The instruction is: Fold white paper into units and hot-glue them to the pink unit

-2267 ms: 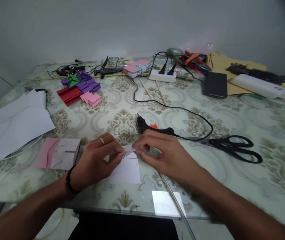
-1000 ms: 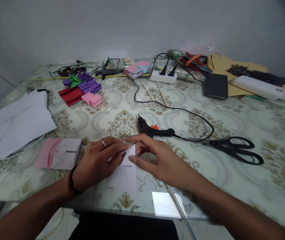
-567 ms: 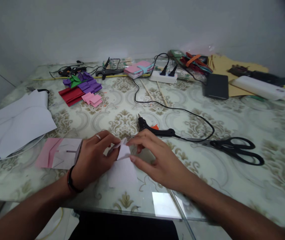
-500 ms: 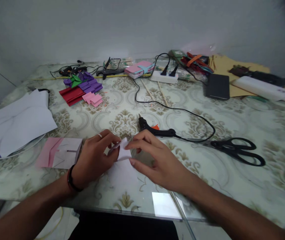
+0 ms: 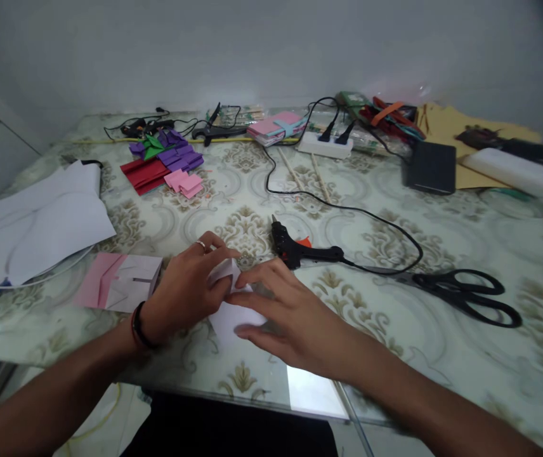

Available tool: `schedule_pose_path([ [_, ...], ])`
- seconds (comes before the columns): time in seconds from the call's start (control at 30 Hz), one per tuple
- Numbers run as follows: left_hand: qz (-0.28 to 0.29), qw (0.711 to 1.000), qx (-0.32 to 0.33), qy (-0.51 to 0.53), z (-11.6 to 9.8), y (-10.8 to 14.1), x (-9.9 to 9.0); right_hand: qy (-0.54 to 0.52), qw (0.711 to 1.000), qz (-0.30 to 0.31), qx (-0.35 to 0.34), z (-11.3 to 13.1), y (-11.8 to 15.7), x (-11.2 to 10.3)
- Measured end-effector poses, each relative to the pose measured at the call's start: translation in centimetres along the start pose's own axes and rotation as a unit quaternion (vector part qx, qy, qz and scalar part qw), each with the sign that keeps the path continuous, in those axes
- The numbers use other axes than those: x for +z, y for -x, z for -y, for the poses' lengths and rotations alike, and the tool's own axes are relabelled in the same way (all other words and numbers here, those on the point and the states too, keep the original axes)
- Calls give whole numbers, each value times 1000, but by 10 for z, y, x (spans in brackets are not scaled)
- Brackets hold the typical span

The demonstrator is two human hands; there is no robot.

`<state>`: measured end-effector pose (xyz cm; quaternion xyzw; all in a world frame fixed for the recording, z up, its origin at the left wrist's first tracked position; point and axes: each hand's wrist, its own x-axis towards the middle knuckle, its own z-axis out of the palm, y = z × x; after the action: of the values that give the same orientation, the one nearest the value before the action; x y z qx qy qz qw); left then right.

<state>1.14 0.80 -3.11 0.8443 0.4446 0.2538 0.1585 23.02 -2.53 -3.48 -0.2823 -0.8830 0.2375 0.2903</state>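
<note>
My left hand (image 5: 198,278) pinches the raised, folded top of a white paper (image 5: 234,322) near the table's front edge. From the right, the curled fingers of my right hand (image 5: 287,311) hold the same fold, with the thumb low against the sheet. The paper's lower part lies on the table, while my fingers partly hide its upper part. Left of my left wrist is a pink and white folded paper (image 5: 120,282), lying flat. A black glue gun (image 5: 307,249) with its cord rests just beyond my right hand.
Black-handled scissors (image 5: 462,292) lie to the right. White sheets (image 5: 52,219) are at the left. Red folded paper (image 5: 145,176), purple paper (image 5: 181,157) and pink strips (image 5: 184,183) sit farther back, near a power strip (image 5: 326,146) and a black box (image 5: 432,167).
My right fingers have moved left and closed in on the fold, meeting my left fingertips. The whole view has shifted slightly, and more of the sheet's lower part shows.
</note>
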Motion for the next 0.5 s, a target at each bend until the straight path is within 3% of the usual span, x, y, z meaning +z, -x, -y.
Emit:
schedule_pose_path([
  [0.27,28,999,-35,6,3,0,2,61,996,60,32,-2,0,3],
  [0.5,59,996,-64,9,11,-3,-1,57,996,67,24,-2,1,-3],
])
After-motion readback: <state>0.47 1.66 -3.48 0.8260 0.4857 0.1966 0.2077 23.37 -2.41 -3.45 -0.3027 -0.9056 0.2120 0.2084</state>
